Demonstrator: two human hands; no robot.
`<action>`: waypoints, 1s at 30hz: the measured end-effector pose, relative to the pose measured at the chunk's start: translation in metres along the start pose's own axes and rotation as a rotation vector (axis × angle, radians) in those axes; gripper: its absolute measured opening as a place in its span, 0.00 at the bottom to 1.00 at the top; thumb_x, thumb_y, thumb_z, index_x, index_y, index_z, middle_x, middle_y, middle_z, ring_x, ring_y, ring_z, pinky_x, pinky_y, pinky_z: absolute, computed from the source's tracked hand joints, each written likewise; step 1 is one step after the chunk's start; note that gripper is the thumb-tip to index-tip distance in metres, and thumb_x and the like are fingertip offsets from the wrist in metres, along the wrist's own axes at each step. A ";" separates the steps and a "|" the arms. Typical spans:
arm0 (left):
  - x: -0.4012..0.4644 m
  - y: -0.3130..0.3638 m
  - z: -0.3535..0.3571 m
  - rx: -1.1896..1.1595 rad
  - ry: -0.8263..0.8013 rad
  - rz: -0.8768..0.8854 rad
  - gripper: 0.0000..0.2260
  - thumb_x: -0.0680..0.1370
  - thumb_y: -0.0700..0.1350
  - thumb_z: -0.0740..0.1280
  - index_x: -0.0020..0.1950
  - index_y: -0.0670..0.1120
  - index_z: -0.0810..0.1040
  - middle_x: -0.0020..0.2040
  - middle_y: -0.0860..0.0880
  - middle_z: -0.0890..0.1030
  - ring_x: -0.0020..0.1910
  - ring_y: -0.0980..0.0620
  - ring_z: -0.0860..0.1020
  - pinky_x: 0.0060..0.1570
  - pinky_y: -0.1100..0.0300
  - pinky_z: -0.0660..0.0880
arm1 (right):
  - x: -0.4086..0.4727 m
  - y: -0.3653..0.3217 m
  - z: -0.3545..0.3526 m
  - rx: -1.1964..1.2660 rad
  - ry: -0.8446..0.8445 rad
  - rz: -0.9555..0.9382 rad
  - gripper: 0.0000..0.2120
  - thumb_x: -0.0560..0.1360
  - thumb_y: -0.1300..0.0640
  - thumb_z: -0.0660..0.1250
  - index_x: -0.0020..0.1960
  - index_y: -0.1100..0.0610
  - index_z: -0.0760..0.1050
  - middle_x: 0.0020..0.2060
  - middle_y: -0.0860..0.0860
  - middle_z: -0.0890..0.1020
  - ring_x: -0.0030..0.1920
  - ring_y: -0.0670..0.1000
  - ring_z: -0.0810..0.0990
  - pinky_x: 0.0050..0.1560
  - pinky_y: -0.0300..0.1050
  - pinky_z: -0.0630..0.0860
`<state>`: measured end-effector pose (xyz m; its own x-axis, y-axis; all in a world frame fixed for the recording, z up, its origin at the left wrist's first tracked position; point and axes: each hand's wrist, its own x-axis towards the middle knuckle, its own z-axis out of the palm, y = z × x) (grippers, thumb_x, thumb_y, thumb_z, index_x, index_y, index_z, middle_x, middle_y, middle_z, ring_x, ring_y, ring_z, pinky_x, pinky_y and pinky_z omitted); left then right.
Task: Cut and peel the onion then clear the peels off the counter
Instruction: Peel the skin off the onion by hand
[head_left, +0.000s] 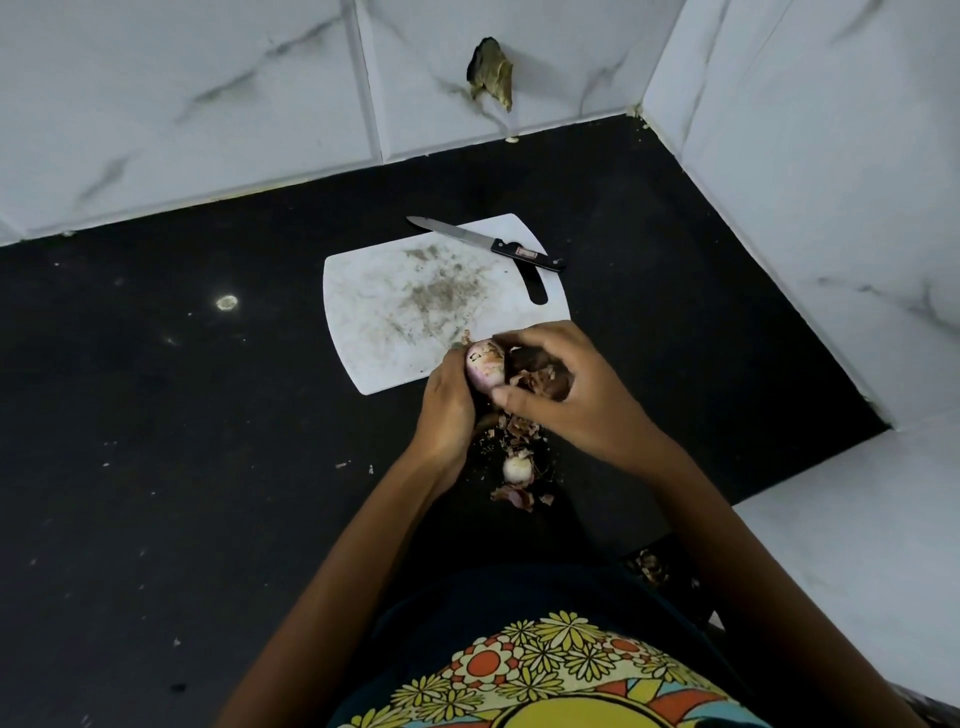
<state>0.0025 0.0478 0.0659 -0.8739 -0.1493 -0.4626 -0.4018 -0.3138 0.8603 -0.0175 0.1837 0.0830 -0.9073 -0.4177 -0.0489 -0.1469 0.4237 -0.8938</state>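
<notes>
Hole in marbled wall tile (491, 73)

Nothing here reads for me: the small red-and-white label on my black-handled steel knife (527, 254), upper centre of the frame, is too blurred to make out.

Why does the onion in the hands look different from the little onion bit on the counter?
The pinkish-white onion is bigger and held up between the left hand and right hand; the small whitish onion piece lies loose on the black counter. The held one still has brown skin attached; loose peels surround the small one. Both look pale.
</notes>
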 end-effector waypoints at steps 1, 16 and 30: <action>0.000 0.000 -0.001 0.001 -0.003 0.001 0.19 0.83 0.46 0.50 0.44 0.47 0.78 0.36 0.50 0.83 0.37 0.56 0.80 0.33 0.64 0.76 | 0.000 0.001 0.000 -0.054 -0.001 -0.017 0.26 0.68 0.54 0.76 0.64 0.50 0.73 0.56 0.47 0.73 0.56 0.40 0.75 0.59 0.35 0.71; -0.003 0.008 -0.013 0.247 -0.430 0.073 0.22 0.82 0.46 0.59 0.76 0.51 0.60 0.64 0.54 0.74 0.59 0.61 0.77 0.50 0.64 0.76 | 0.004 0.004 0.007 -0.190 0.182 -0.088 0.22 0.63 0.59 0.77 0.56 0.57 0.77 0.47 0.50 0.79 0.49 0.48 0.79 0.48 0.42 0.76; -0.006 -0.002 0.013 0.179 -0.039 0.409 0.11 0.84 0.42 0.53 0.47 0.46 0.73 0.38 0.53 0.73 0.36 0.64 0.72 0.40 0.70 0.70 | 0.008 -0.002 0.019 -0.314 0.263 -0.176 0.23 0.61 0.60 0.77 0.55 0.59 0.78 0.45 0.51 0.79 0.45 0.47 0.78 0.45 0.37 0.74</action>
<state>0.0045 0.0611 0.0697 -0.9790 -0.1913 -0.0708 -0.0587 -0.0684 0.9959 -0.0171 0.1636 0.0759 -0.9212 -0.3036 0.2434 -0.3837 0.6052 -0.6975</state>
